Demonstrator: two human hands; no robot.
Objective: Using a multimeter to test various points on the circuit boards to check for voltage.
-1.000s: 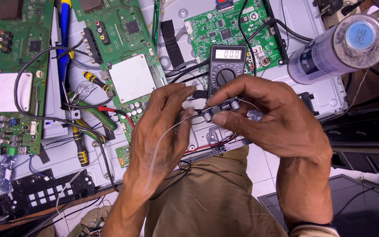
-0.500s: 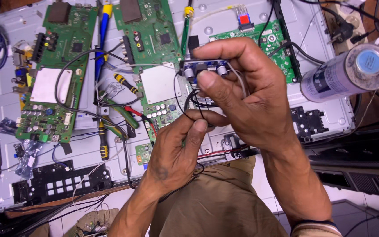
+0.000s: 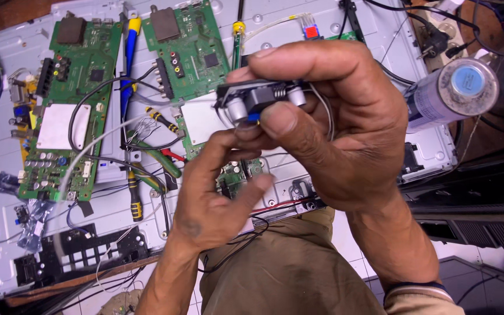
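holding: right hand (image 3: 333, 128) pinches a small circuit module (image 3: 261, 99) between thumb and forefinger, raised close to the head camera, above the work surface
module: dark board, a black block in the middle, silvery cylindrical capacitors at either side, a touch of blue underneath; thin pale wires loop from it
left hand (image 3: 214, 198): just below the module, fingers curled narrow, fingertips up at its underside; whether they touch it, cannot tell
in the way: both hands cover the middle of the grey metal back panel (image 3: 380, 23) and part of a green circuit board (image 3: 191, 52)
left side: another green board (image 3: 65, 111) with a flat silvery shield, black cables crossing it
tools: a yellow-and-blue handled screwdriver (image 3: 128, 64) between the two boards; green-handled pliers (image 3: 156, 157) lower down; a black-and-yellow handled driver (image 3: 134, 195) near them
right side: a clear plastic spray can (image 3: 450, 96) lying with its round blue-centred end toward the camera, well apart from the hands
below: khaki cloth (image 3: 287, 268) of the person's lap, pale floor tiles beside it
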